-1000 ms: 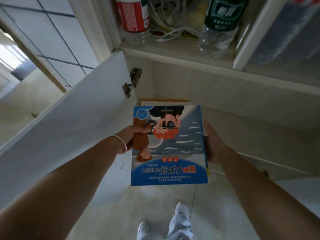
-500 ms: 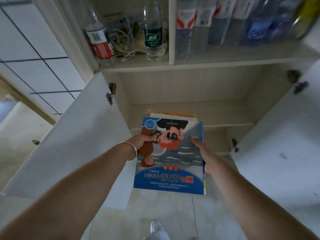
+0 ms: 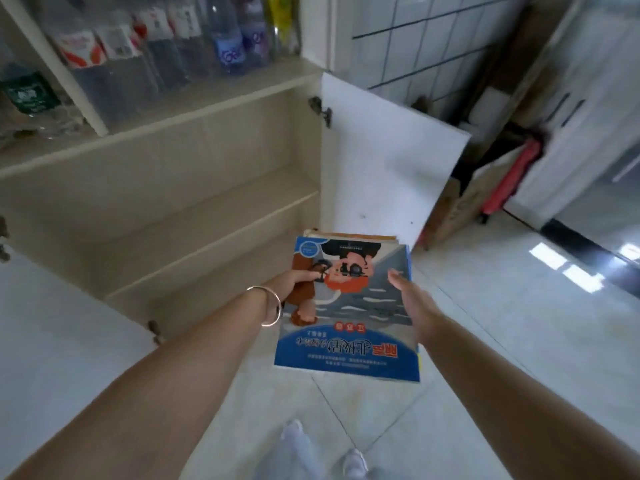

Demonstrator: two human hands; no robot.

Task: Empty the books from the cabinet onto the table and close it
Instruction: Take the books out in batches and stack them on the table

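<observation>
I carry a small stack of books (image 3: 360, 306), the top one with a blue cartoon cover, in front of the open cabinet (image 3: 194, 188). My left hand (image 3: 296, 277) grips the stack's left edge, thumb on the cover. My right hand (image 3: 412, 299) holds the right edge, fingers mostly straight along the side, its underside hidden. The cabinet's lower shelves (image 3: 207, 230) look bare. Both white doors stand open: the left door (image 3: 52, 341) and the right door (image 3: 388, 168).
Several plastic bottles (image 3: 166, 46) fill the upper shelf. To the right stand a cardboard box (image 3: 453, 206), a red umbrella (image 3: 509, 178) and a white cupboard (image 3: 571, 116). Glossy tiled floor (image 3: 519, 306) spreads right. My white shoes (image 3: 325, 455) show below.
The view has swung right, away from the cabinet toward the room. The book stack has come out of the cabinet with both hands still on it.
</observation>
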